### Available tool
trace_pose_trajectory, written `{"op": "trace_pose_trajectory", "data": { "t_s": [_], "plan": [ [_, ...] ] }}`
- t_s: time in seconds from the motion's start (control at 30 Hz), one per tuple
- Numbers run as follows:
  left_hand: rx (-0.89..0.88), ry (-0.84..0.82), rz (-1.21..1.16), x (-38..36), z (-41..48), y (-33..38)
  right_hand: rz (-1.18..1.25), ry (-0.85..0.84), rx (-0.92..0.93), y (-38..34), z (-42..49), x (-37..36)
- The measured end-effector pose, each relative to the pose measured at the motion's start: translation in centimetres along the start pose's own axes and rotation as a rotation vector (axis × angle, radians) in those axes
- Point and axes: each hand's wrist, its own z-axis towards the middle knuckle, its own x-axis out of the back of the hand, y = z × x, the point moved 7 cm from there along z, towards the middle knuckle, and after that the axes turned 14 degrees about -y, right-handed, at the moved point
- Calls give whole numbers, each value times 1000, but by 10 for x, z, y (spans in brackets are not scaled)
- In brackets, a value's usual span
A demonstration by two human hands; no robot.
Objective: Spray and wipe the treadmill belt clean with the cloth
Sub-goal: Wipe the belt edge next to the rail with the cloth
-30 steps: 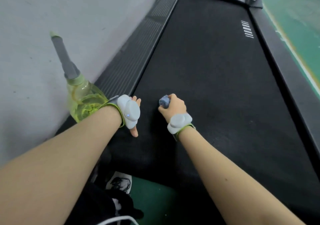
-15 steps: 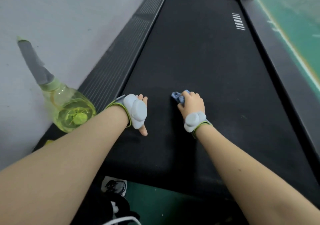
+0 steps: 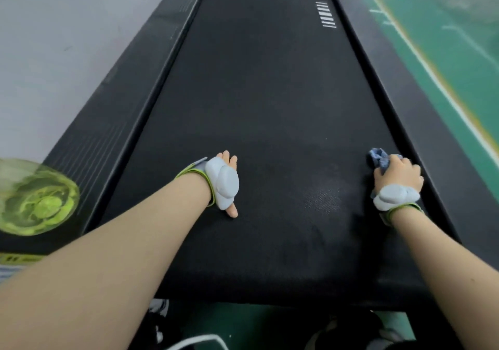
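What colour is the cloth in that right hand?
Blue, a dusty grey-blue; the cloth shows in the head view.

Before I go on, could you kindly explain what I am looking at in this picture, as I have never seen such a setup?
This is a single view from a camera worn on a person's head, looking down at their own bare arms; there is no robot. The black surface is a treadmill belt. The left hand rests open on it and holds nothing. The right hand grips a crumpled blue cloth at the belt's right edge. The white pads strapped at the wrists may be trackers; I cannot tell for sure. The blurred yellow-green bottle at far left stands on the side rail.
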Motion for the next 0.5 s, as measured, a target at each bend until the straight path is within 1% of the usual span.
{"op": "trace_pose_trajectory", "data": {
  "t_s": [0.1, 0.17, 0.2, 0.3, 0.37, 0.43, 0.5],
  "plan": [
    [12, -1, -3, -5, 6, 2, 81, -8, -126, 14, 0, 4],
    [14, -4, 5, -8, 8, 3, 157, -25, -125, 0, -3, 3],
    [22, 1, 21, -7, 7, 3, 184, -36, -89, -15, -8, 2],
    [50, 38, 39, -1, 2, 6, 211, -106, 95, -85, -39, -14],
    [75, 38, 71, 1, -5, 10, 197, -176, 254, -138, -70, -28],
    [110, 15, 156, 2, -10, 13, 122, -219, 453, -180, -97, -39],
    [111, -12, 157, 2, -9, 16, 11, -216, 619, -196, -110, -43]
  ]
}}
